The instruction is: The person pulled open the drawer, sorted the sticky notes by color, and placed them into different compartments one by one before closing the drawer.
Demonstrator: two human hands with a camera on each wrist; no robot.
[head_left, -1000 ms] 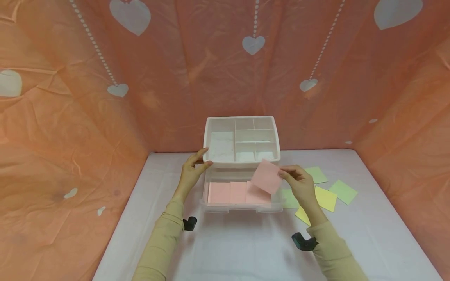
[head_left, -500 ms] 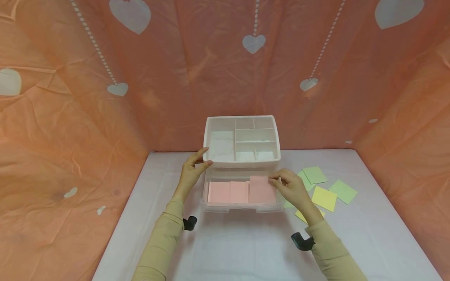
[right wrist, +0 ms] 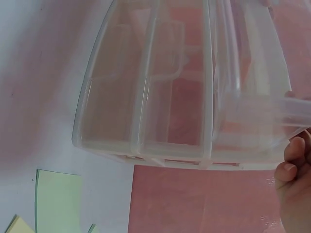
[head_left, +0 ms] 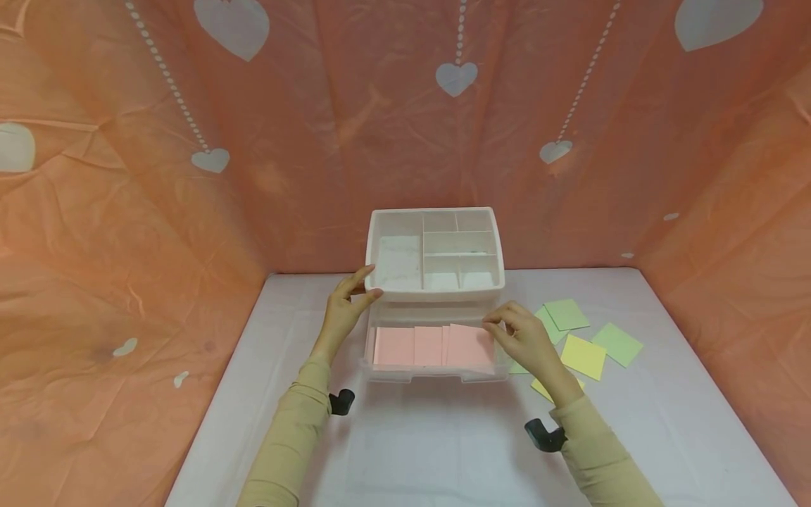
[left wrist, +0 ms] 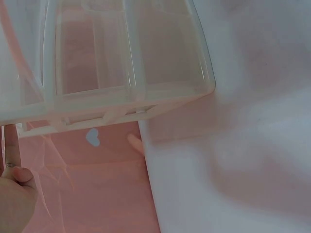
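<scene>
In the head view, a white plastic drawer box [head_left: 437,296] with a divided top stands at the table's back. Its clear top drawer [head_left: 437,376] is pulled out, and pink sticky notes [head_left: 395,346] lie side by side in it. My left hand [head_left: 343,306] grips the box's front left corner, thumb in front and fingers along the side. At the drawer's right end, my right hand [head_left: 522,336] has its fingertips together at the upper corner of the rightmost pink sticky note [head_left: 470,345]. Whether they still pinch it is not clear.
Green sticky notes [head_left: 618,344] and yellow sticky notes [head_left: 584,357] lie scattered on the white table [head_left: 431,451] right of the box, partly behind my right hand. An orange curtain [head_left: 380,141] with white hearts hangs behind and at both sides.
My right hand has brought a pink sticky note left and down from above the drawer's right end. It has settled lower, beside the others. My left hand stays on the box.
</scene>
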